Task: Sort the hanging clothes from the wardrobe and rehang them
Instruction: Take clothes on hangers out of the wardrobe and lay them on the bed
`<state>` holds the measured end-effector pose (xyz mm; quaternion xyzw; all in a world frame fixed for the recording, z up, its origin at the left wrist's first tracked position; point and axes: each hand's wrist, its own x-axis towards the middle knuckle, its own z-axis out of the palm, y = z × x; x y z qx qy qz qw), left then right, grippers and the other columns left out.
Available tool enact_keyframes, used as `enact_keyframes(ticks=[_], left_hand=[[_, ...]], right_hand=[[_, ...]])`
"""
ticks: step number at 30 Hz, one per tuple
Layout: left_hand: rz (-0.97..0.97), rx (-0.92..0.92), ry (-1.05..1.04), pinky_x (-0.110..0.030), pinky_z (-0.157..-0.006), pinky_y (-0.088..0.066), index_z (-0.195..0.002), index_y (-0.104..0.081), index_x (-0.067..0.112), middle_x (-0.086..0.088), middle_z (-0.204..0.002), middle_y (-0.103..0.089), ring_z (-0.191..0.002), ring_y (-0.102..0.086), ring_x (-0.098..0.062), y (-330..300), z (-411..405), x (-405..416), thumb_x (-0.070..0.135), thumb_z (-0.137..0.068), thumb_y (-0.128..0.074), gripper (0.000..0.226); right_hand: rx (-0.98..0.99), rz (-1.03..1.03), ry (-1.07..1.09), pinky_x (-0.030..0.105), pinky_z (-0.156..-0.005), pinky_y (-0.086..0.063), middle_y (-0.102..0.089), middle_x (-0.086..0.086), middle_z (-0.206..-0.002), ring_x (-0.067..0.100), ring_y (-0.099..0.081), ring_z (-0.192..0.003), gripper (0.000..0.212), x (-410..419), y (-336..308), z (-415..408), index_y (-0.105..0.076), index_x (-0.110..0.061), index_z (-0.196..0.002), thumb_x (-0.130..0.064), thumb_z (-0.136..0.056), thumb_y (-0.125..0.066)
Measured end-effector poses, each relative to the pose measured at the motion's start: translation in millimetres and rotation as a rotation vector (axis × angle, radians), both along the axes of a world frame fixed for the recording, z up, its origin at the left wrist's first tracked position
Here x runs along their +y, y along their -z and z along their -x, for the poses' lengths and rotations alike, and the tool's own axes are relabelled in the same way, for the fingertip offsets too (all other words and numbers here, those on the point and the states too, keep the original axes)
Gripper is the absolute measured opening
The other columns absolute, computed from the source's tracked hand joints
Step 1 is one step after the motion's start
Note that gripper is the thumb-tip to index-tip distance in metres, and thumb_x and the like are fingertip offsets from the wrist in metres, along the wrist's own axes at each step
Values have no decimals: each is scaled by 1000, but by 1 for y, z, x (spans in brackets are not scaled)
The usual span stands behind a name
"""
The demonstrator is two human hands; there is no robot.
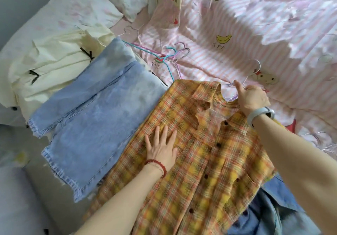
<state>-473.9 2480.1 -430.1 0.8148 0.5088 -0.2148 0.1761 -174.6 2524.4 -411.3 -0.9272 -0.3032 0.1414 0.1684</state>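
Matt woven plaid shirt (197, 158), faded denim (94, 118)

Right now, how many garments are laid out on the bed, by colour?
Cream: 1, the top
Light blue denim: 1, the jeans
Yellow plaid: 1, the shirt under both hands
Darker blue: 1, a garment at the lower right, partly hidden
Total: 4
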Motion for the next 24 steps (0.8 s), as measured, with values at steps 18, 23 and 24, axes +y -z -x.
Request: enact_keyframes(ticks=[18,23,24], left_hand=[[-351,-219,-112,-45,-111,-16,-140,-35,21,-4,-149,-30,-138,-24,-21,-42,37,14,33,-93,-40,49],[-503,-233,-275,-51,-106,-26,-131,-49,13,-12,-141,-43,-133,-35,-29,-106,131,-36,24,-90,-53,43],[-522,-234,-321,-53,-105,-27,-129,-51,11,-13,-139,-46,-132,-38,-30,-115,152,-55,22,-88,-55,43]], right_hand=[[-41,-114,-478,54,-112,-8,-25,10,-151,25,-14,-141,47,-35,-16,113,-32,-13,-140,-30,-96,-35],[59,-296,-668,51,-111,-21,-45,13,-139,29,-31,-135,41,-83,-75,228,-46,-7,-132,-19,-93,-45],[80,-302,-721,50,-111,-21,-46,13,-138,30,-33,-134,40,-97,-83,253,-47,-6,-131,-18,-93,-46]])
